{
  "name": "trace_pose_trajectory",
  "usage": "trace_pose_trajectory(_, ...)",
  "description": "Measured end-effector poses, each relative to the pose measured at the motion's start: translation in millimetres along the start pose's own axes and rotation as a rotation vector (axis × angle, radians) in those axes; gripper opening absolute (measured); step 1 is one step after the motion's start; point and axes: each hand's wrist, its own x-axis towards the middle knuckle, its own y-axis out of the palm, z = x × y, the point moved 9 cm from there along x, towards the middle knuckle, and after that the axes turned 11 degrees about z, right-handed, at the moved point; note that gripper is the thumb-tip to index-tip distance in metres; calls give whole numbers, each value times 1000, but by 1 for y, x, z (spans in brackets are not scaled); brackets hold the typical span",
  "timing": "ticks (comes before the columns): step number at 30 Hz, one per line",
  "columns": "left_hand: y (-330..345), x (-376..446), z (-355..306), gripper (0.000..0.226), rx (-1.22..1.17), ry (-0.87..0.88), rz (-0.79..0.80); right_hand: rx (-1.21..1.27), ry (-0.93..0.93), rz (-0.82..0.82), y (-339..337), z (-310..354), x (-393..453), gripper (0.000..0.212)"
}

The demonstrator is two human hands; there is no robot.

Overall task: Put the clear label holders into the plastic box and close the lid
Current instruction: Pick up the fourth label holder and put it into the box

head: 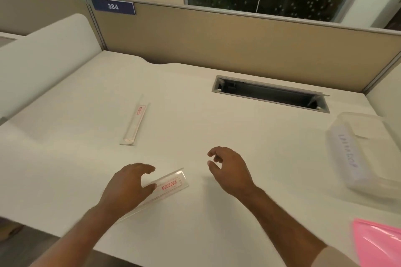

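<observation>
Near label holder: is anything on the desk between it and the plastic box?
Nothing visible blocks it. The near label holder lies under the left hand; bare desk runs to the plastic box, with only the empty right hand hovering between.

Lit evenly and softly from overhead, moderately bright, with a warm cast. Faint, diffuse shadows beneath the left hand (128, 186) and right hand (230, 171) on the desk (195, 119). Motion-blurred to the right of the right hand, smearing the plastic box (358, 154). Bowed by wide-angle distortion beyond both hands along the partition (238, 39). Mild glare on the pink sheet (379, 243).
</observation>
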Motion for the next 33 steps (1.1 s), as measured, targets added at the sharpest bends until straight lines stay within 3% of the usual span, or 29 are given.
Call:
trace_pose_trajectory(5,8,-9,21,18,-12,-69,10,-29,-29,117,36,17,7,24)
trace_pose_trajectory(12,3,-1,9,19,-67,-16,-64,-3,-83,120,42,26,8,32)
trace_pose_trajectory(26,-32,17,-111,15,-114,373,-198,267,-66,-224,-51,-2,-45,24)
trace_pose_trajectory(33,-32,8,-155,15,-97,512,-209,381,-100,-288,-84,-12,-79,15)
